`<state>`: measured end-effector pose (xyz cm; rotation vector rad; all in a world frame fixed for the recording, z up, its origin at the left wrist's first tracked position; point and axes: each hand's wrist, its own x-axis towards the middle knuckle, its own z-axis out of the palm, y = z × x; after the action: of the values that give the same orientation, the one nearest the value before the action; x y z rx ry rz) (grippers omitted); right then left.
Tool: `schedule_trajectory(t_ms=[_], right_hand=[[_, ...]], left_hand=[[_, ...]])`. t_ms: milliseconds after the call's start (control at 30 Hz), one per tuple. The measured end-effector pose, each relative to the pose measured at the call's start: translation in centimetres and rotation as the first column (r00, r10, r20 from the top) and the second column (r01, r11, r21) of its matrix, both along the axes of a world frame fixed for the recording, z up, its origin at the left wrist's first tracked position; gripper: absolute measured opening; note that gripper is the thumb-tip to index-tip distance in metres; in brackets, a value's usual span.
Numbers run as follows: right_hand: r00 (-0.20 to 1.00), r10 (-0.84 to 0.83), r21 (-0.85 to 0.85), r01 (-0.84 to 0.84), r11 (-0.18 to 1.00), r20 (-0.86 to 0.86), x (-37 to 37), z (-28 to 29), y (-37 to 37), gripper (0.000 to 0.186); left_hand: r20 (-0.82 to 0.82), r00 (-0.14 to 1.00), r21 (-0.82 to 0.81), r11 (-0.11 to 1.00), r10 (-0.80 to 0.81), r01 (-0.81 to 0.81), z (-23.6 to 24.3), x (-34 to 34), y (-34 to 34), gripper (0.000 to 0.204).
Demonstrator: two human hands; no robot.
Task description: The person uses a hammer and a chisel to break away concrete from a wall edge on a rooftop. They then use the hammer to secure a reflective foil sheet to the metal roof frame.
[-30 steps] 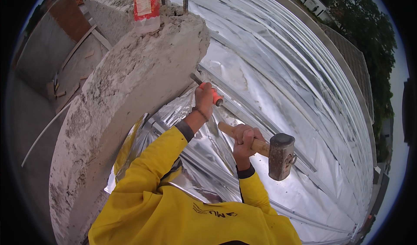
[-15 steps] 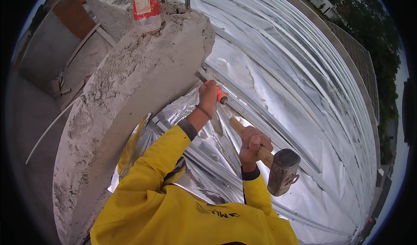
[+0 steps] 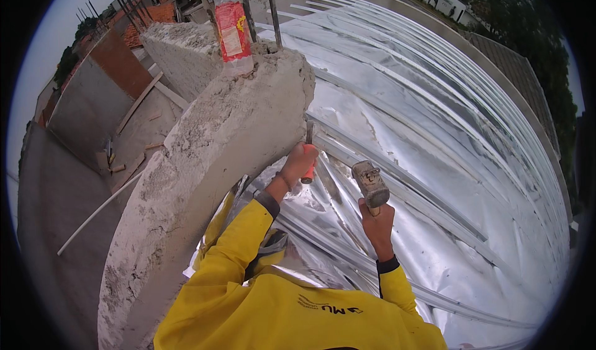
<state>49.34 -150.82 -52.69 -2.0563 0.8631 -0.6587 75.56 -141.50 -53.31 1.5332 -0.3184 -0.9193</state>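
Observation:
My left hand (image 3: 298, 163) is closed around the orange-red handle of a chisel (image 3: 308, 174). Its metal blade points away from me, with the tip beside the rough end of a grey plastered wall (image 3: 217, 133); whether it touches is unclear. To the right, my right hand (image 3: 378, 226) grips a club hammer (image 3: 371, 185) by its handle, which the fist mostly hides. The worn, blocky hammer head is raised above that fist, to the right of the chisel and apart from it.
A bottle (image 3: 234, 36) with a red label stands on the wall top beside upright steel bars (image 3: 273, 15). Silver foil sheeting (image 3: 428, 182) crossed by metal battens (image 3: 403, 176) spreads to the right. Left of the wall lies a lower area with wood scraps (image 3: 118, 167) and a thin white pipe (image 3: 99, 210).
The hammer head has swung from below right of my right hand to above it. The chisel has turned, its blade now pointing more straight away. The view has tilted to show more background.

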Motion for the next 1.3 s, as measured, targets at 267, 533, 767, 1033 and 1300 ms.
schedule_trajectory(t_ms=[267,533,767,1033,1300], right_hand=[[0.917,-0.121,-0.159,0.064,0.985,-0.381,-8.0,4.2,1.9,0.02],[0.673,-0.324,-0.276,0.181,0.944,-0.665,-16.1,0.3,7.0,0.021],[0.685,-0.392,-0.272,0.283,0.92,-0.614,-18.0,-5.1,9.9,0.02],[0.791,-0.367,-0.342,0.213,0.915,-0.49,-17.6,-5.7,9.9,0.015],[0.773,-0.229,-0.194,0.139,0.971,-0.591,-19.1,-4.2,8.7,0.033]], left_hand=[[0.419,0.897,0.097,0.989,-0.143,0.112,-3.5,-4.5,6.2,0.026],[0.329,0.944,0.039,0.999,-0.001,-0.013,-9.9,-7.1,7.8,0.021],[0.263,0.965,-0.069,0.998,0.021,-0.003,-10.1,-7.4,7.9,0.019],[0.289,0.957,-0.094,0.996,0.039,-0.012,-9.1,-7.3,8.0,0.016],[0.266,0.964,-0.005,1.0,0.003,-0.002,-8.2,-8.3,8.3,0.015]])
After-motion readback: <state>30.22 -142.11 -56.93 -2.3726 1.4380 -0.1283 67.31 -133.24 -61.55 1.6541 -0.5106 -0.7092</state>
